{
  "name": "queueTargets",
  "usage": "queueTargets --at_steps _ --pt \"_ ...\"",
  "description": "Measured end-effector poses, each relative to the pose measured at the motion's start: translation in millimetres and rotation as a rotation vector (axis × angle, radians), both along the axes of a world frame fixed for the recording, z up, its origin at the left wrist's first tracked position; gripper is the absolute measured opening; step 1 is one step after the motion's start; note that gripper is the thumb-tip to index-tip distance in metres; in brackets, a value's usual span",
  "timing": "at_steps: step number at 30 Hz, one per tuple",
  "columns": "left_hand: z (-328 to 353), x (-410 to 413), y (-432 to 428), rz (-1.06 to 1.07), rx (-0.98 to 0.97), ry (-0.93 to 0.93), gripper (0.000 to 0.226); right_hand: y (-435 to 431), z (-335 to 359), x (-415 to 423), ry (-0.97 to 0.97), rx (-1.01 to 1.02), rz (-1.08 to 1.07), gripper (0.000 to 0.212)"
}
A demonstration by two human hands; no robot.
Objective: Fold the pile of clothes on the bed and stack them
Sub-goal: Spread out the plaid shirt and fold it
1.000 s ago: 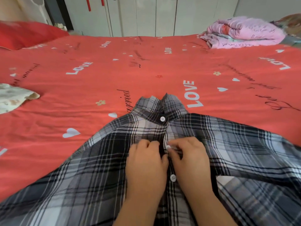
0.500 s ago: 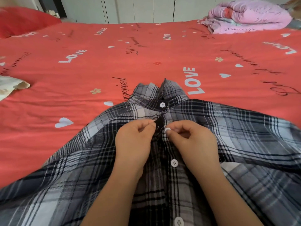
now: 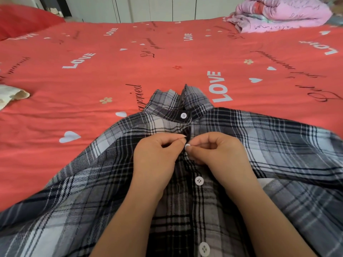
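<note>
Finding: the plaid shirt (image 3: pixel 278 145) lies front-up on the bed (image 3: pixel 130 71), collar away, its placket (image 3: pixel 187 201) running lengthwise between the hands. The left hand (image 3: pixel 157 154) pinches the placket. The right hand (image 3: pixel 219 151) pinches a white button (image 3: pixel 187 145) just beside it (nearly touching), so the button must go leftward.

Matt woven plaid shirt (image 3: pixel 115 175) with glossy plastic buttons (image 3: pixel 199 180).

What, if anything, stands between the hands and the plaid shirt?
Nothing visible. The left hand pinches the plaid shirt at its front edge, and the right hand pinches a white button beside it.
</note>
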State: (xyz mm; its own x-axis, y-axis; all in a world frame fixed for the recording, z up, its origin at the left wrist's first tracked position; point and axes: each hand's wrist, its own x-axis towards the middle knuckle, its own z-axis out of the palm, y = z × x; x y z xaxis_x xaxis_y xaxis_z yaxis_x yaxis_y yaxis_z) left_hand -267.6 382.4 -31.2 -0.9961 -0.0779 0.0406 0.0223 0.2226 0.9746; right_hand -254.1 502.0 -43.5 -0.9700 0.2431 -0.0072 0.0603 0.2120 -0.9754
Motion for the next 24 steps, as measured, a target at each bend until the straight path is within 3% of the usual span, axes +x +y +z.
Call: queueTargets --at_steps 8,13,24 --pt "2 0 -3 -0.018 -0.111 0.067 0.015 1 6 2 -0.026 -0.162 0.068 0.011" --pt "2 1 -2 -0.069 -0.142 0.057 0.027 2 9 3 -0.040 -0.235 0.083 0.014" --pt "6 3 -3 -0.150 -0.024 0.022 0.033 5 11 3 -0.051 -0.254 0.141 0.020"
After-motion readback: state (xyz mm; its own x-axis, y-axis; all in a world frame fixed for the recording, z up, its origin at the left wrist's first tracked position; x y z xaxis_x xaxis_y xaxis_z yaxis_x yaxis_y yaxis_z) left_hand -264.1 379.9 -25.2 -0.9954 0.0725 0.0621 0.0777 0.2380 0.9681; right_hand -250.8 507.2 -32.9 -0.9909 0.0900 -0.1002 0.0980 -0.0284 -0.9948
